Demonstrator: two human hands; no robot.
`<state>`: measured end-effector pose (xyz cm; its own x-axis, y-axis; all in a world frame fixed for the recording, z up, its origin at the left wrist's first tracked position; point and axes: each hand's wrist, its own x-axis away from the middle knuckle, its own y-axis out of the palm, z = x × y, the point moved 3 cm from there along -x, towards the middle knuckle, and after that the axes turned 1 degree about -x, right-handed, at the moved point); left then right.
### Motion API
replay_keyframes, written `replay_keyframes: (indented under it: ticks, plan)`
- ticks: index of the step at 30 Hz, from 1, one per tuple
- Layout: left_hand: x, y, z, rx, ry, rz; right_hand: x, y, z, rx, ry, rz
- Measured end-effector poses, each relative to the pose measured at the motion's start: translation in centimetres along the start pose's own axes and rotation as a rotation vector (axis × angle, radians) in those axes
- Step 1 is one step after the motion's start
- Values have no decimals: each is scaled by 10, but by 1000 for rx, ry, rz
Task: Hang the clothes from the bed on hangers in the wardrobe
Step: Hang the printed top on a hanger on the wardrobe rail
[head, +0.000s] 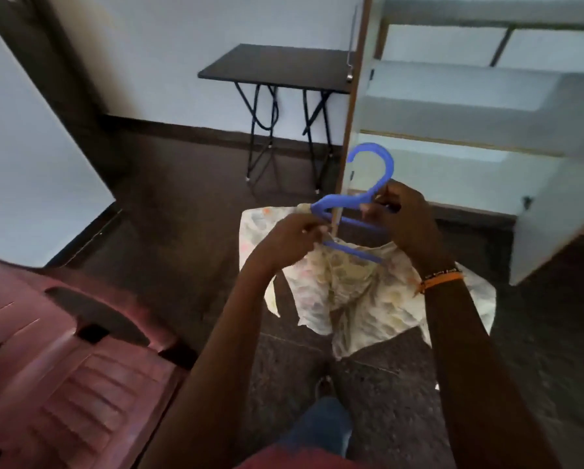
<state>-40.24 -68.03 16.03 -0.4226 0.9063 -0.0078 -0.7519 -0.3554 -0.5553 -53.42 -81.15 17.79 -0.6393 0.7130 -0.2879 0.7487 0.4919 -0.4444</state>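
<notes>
While the left hand (292, 233) pinches the pale patterned garment (348, 292) at the blue hanger (355, 201), the right hand (407, 220) grips the hanger's bar, both held beside the open wardrobe (470, 106), its shelves bare.

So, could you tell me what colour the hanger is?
Blue hanger, clearest in the head view.

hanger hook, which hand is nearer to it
Right. The right hand grips the blue hanger just below its hook; the left hand holds the hanger's far end with the garment.
</notes>
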Motion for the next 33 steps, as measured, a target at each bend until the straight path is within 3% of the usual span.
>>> replay_keyframes:
  ticks: [5,9,13,16,21,24,27,30,33]
  plan:
    - [-111,92,74,912,-154,-212,-47,-75,50,56,21,31]
    - [-203,132,110,1156,-238,-194,-82,-130,89,39,27,8]
    - [-294,153,120,1180,-253,-150,-84,-189,153,330,223,232]
    - [-351,168,136,1237,-283,-143,-92,-222,187,428,212,257]
    - [-451,207,167,1298,-315,-167,-152,-267,219,154,150,188]
    - [-509,221,195,1287,-277,-217,-202,-302,243,-24,155,252]
    - [-563,227,229,1086,-145,-258,-265,-343,259,-121,162,318]
    - [-616,220,249,807,-5,-164,-337,-384,260,-189,127,369]
    - [-666,212,261,630,3,-79,-411,-423,253,-236,69,463]
